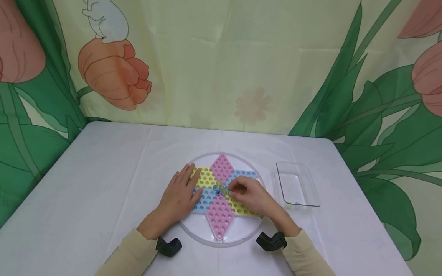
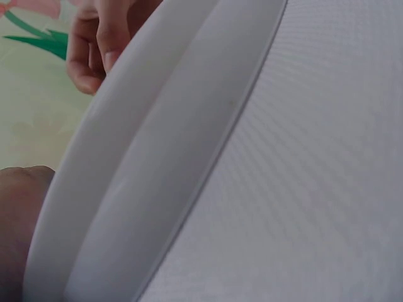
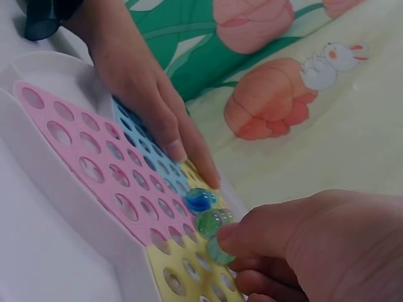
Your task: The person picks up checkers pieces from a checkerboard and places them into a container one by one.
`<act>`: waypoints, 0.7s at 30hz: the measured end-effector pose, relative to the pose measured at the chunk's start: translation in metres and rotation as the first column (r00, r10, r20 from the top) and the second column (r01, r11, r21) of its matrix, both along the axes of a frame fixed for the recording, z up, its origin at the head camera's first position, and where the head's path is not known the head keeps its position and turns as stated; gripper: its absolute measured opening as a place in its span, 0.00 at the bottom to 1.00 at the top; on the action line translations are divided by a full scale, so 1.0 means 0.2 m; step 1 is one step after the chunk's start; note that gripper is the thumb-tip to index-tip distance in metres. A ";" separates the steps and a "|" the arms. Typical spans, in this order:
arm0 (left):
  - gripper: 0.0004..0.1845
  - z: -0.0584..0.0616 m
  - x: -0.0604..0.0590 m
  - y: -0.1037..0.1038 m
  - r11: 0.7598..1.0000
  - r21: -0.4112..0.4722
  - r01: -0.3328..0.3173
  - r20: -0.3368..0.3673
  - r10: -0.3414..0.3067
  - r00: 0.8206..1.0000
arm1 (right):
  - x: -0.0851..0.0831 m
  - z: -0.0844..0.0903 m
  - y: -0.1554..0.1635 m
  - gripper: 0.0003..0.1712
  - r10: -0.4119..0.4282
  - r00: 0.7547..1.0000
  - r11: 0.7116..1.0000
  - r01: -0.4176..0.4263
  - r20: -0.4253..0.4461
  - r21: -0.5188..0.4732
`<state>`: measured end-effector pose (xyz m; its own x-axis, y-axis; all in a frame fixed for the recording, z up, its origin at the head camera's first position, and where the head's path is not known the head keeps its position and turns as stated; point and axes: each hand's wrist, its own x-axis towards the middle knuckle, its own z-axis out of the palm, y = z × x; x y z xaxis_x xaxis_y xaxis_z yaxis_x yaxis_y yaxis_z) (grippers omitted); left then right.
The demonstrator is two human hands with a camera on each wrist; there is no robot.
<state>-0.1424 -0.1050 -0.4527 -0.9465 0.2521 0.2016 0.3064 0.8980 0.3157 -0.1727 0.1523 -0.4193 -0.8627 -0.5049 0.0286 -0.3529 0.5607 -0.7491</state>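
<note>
Centre frame: Chinese checkers board [image 1: 221, 214], left hand [image 1: 181, 195] resting flat on it, fingers straight. Right hand [image 1: 250, 195], fingers pinching a green marble [image 3: 219, 250]. Right of frame: clear tray [image 1: 297, 186].

Light is bright, soft and even in the head view; shadows under the hands are faint; the clear tray [image 1: 297, 184] shows thin glare along its rim; the backdrop bows slightly toward the edges. The left wrist view is washed out and blurred at close range; the right wrist view blurs the near right hand [image 3: 315, 245]; the marbles [image 3: 208, 217] carry small highlights.
</note>
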 end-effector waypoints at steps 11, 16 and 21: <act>0.34 0.00 0.00 0.00 1.000 0.000 -0.002 -0.011 0.002 1.000 | 0.01 0.00 -0.03 0.07 -0.043 0.999 0.999 0.043 0.006 -0.009; 0.35 0.00 0.00 0.00 1.000 -0.006 0.001 0.004 -0.001 1.000 | 0.02 0.01 -0.03 0.08 -0.048 0.999 0.999 0.048 0.019 -0.019; 0.34 0.00 0.00 0.00 1.000 -0.009 -0.001 0.006 0.001 1.000 | 0.02 0.01 -0.03 0.09 -0.060 0.998 0.998 0.060 0.008 -0.013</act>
